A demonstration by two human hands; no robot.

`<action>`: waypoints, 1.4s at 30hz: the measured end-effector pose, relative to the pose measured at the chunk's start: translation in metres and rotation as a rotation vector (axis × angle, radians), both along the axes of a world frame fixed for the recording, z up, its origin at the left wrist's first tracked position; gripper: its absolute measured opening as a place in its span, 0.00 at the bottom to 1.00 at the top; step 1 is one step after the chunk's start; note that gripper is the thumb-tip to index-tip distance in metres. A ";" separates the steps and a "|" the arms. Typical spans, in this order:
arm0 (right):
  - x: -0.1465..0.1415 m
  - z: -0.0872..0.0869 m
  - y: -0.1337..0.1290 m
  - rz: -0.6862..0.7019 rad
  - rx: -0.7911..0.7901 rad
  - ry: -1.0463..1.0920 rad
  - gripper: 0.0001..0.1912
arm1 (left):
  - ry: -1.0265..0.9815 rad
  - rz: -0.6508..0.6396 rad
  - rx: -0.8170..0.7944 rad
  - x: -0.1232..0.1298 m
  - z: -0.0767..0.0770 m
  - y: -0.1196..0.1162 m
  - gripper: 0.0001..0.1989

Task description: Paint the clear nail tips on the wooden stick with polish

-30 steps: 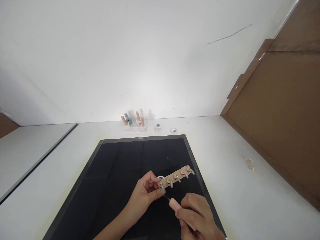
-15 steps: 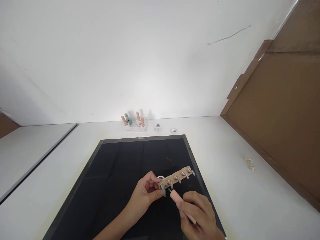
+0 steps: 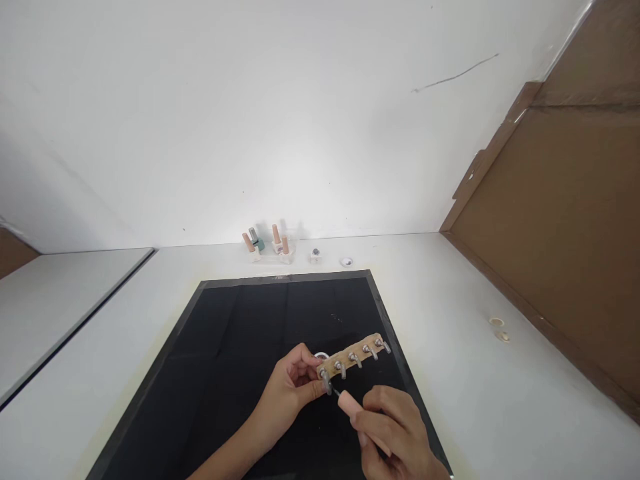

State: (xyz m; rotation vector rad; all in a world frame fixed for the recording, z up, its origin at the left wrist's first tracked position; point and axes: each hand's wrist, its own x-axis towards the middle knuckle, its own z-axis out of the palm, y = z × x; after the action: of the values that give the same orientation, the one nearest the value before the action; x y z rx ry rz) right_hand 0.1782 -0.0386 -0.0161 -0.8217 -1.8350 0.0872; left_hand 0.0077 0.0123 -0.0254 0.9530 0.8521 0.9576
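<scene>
My left hand pinches the near left end of a wooden nail tip stand, a strip carrying several metal posts with greyish nail tips. The strip tilts up to the right above the black mat. Closed in my right hand is a nail polish brush with a long peach handle. Its thin dark tip is at or very near the leftmost nail tip; contact is too small to make out. Part of a white ring shows behind the strip by my left fingers.
At the back, several nail polish bottles stand in a clear holder. Right of them are a small clear jar and a small white dish. Two small cream rings lie on the right, near a brown cardboard panel.
The brush in my right hand has moved slightly left and down, from between the first two nail tips to the leftmost one. My left hand and the strip stay nearly still.
</scene>
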 end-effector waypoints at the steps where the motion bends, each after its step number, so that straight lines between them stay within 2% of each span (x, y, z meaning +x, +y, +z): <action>1: 0.000 0.000 0.000 0.003 -0.002 -0.002 0.12 | 0.004 0.001 0.000 0.000 0.001 0.000 0.17; 9: 0.001 0.003 0.001 0.014 0.000 -0.017 0.11 | 0.021 0.008 -0.002 0.001 0.004 0.000 0.17; 20: 0.000 -0.001 -0.004 0.005 -0.047 -0.020 0.10 | 0.026 0.014 -0.013 0.001 0.003 0.000 0.18; 29: 0.002 -0.006 -0.004 -0.017 -0.015 0.033 0.12 | 0.026 0.012 0.004 0.000 0.001 0.000 0.18; 34: 0.002 -0.001 -0.003 -0.057 0.019 0.035 0.15 | 0.015 -0.013 0.014 0.000 0.000 0.000 0.18; 42: 0.001 0.004 0.000 -0.031 -0.004 -0.020 0.15 | 0.035 -0.029 0.040 0.000 0.001 -0.001 0.19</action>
State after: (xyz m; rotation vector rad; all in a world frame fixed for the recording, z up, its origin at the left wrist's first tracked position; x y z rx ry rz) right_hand 0.1795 -0.0388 -0.0124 -0.8563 -1.8409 0.0628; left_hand 0.0075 0.0118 -0.0246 1.0163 0.8491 0.9386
